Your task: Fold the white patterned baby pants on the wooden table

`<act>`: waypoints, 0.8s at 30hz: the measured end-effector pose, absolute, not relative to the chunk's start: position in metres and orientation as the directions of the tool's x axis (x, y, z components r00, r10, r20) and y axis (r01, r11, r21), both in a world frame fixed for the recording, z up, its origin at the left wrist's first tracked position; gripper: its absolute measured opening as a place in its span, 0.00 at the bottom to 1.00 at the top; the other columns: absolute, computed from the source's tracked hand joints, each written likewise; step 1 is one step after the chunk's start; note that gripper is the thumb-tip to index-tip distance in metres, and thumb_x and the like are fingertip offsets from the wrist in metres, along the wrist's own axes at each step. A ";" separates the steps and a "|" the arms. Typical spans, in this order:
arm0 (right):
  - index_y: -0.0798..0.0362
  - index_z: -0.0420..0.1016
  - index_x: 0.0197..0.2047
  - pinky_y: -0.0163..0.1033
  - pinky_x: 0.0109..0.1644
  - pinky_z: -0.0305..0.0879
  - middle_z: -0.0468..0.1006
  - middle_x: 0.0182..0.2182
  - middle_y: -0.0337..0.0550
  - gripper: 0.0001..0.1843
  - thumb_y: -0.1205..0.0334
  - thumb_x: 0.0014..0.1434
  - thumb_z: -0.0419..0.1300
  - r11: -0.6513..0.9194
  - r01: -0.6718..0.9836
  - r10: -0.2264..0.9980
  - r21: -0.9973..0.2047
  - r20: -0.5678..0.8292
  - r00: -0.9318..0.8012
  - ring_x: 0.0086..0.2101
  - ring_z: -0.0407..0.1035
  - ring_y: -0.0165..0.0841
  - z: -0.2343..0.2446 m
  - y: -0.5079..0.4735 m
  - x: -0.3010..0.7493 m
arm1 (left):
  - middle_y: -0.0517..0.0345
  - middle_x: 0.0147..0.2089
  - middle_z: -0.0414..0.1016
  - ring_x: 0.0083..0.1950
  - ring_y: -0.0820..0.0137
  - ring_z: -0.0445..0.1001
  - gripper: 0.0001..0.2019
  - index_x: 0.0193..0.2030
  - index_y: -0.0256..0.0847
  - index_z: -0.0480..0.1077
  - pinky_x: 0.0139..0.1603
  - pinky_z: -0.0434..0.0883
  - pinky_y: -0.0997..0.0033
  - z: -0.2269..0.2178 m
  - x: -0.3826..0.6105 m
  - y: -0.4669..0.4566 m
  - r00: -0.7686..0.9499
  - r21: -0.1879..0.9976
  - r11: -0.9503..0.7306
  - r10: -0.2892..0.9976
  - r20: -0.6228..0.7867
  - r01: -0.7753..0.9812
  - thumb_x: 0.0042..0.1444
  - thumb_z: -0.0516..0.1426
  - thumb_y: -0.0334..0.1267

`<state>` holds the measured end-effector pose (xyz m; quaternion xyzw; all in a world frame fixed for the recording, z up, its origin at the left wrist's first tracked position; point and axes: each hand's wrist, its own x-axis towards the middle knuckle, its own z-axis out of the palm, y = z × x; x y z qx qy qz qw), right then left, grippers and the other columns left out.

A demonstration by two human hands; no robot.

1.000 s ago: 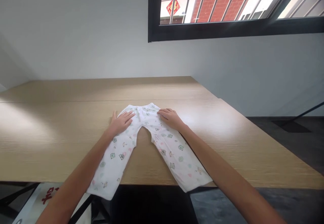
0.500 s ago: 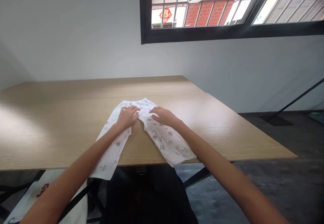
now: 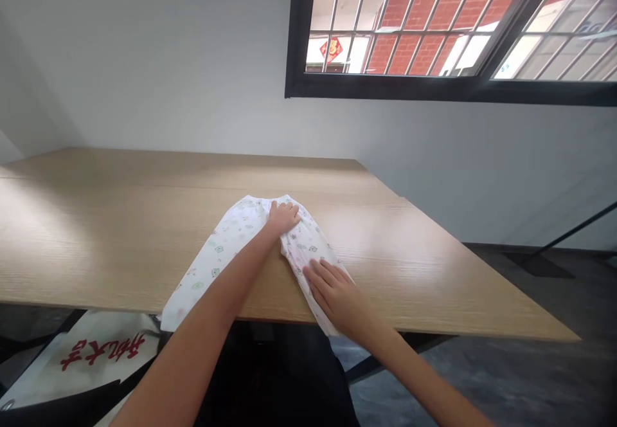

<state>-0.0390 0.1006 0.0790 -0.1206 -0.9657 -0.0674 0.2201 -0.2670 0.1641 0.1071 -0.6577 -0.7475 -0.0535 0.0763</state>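
A small pair of white trousers [image 3: 226, 244] with a pale printed pattern lies spread on the wooden table [image 3: 120, 234], waistband away from me, both legs reaching the near edge. My left hand [image 3: 283, 217] rests at the crotch just below the waistband, fingers curled and pressing on the cloth. My right hand [image 3: 332, 289] lies flat on the right leg near the table's edge, fingers stretched out and slightly apart.
The table runs far to the left and back to a grey wall. A black-framed barred window [image 3: 434, 35] sits above right. A white bag with red lettering [image 3: 87, 356] lies on the floor under the table's near left edge. Dark floor lies to the right.
My right hand has slid from the waistband down along the right leg toward me. My left hand has shifted right to the crotch. The camera view has swung slightly.
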 end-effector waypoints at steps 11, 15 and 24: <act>0.53 0.67 0.55 0.48 0.51 0.67 0.68 0.54 0.45 0.20 0.68 0.63 0.45 0.944 0.327 0.316 -0.039 0.388 -0.866 0.53 0.62 0.41 0.088 0.065 0.017 | 0.51 0.51 0.67 0.50 0.64 0.68 0.15 0.50 0.37 0.66 0.51 0.67 0.54 0.137 -0.289 0.137 -0.110 0.187 0.096 0.992 0.064 0.978 0.61 0.53 0.42; 0.55 0.74 0.46 0.52 0.48 0.65 0.75 0.44 0.48 0.17 0.70 0.59 0.47 0.881 0.468 0.453 -0.070 0.414 -0.790 0.46 0.66 0.46 0.111 0.054 -0.021 | 0.60 0.52 0.69 0.52 0.67 0.67 0.13 0.49 0.46 0.68 0.55 0.62 0.63 0.159 -0.326 0.072 -0.141 0.285 0.116 0.988 0.066 0.951 0.61 0.48 0.40; 0.53 0.72 0.38 0.41 0.44 0.60 0.74 0.37 0.43 0.06 0.66 0.59 0.54 0.975 0.093 0.170 -0.202 0.405 -0.898 0.40 0.64 0.37 0.119 -0.020 -0.174 | 0.61 0.45 0.74 0.44 0.67 0.71 0.13 0.42 0.47 0.72 0.43 0.68 0.73 0.153 -0.343 -0.047 -0.194 0.323 0.218 0.975 -0.107 0.921 0.54 0.50 0.42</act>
